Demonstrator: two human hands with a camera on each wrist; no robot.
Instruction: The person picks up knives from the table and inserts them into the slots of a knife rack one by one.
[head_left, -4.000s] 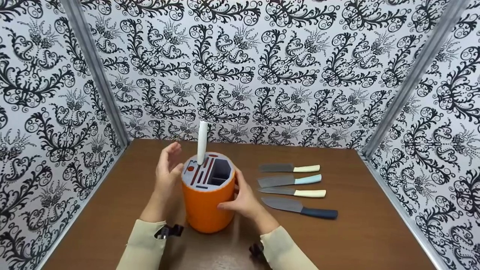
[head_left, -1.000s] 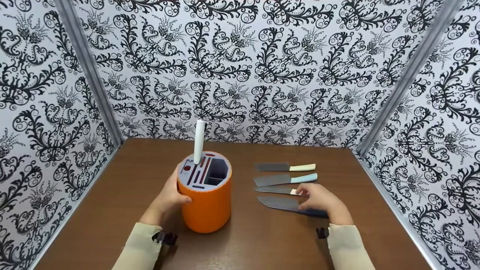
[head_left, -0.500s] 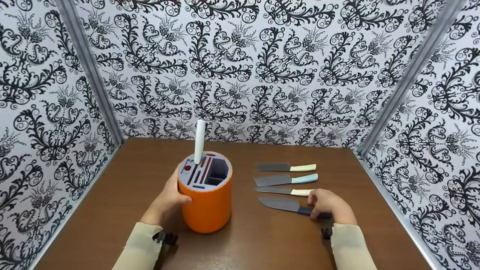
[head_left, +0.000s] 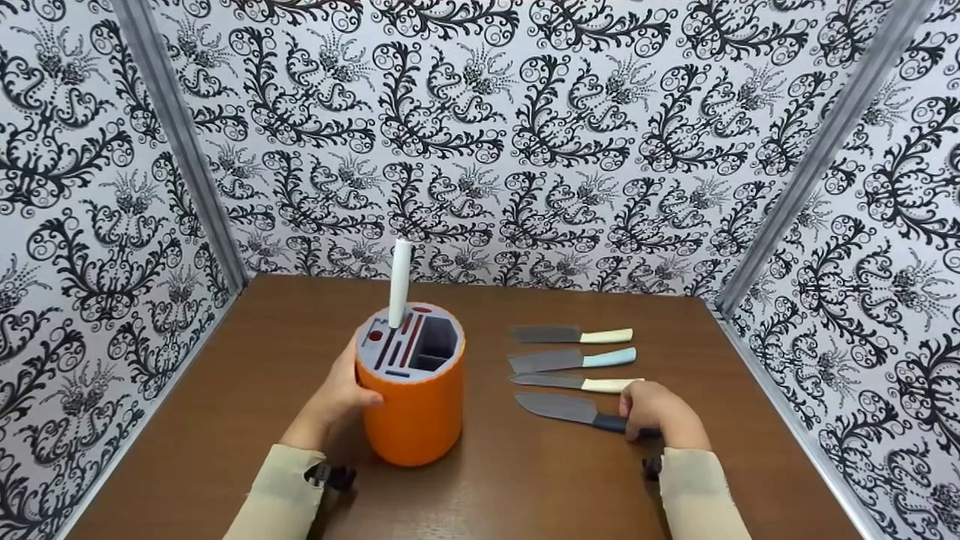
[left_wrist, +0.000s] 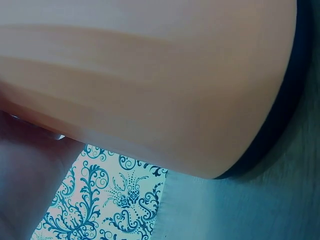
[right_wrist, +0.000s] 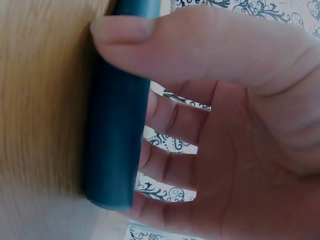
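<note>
1. Right hand (head_left: 657,411): pinching the dark-handled knife (head_left: 570,409) by its handle, thumb opposed to fingers; knife low on the desk (head_left: 510,487), right of the holder.
2. Left hand (head_left: 339,394): grasping the side of the upright orange holder (head_left: 415,420).
3. Recommended: firm grip before lifting; fingers off the blade, clear of the neighbouring cream-handled knife (head_left: 601,385).
4. Recommended: holder braced throughout.
</note>
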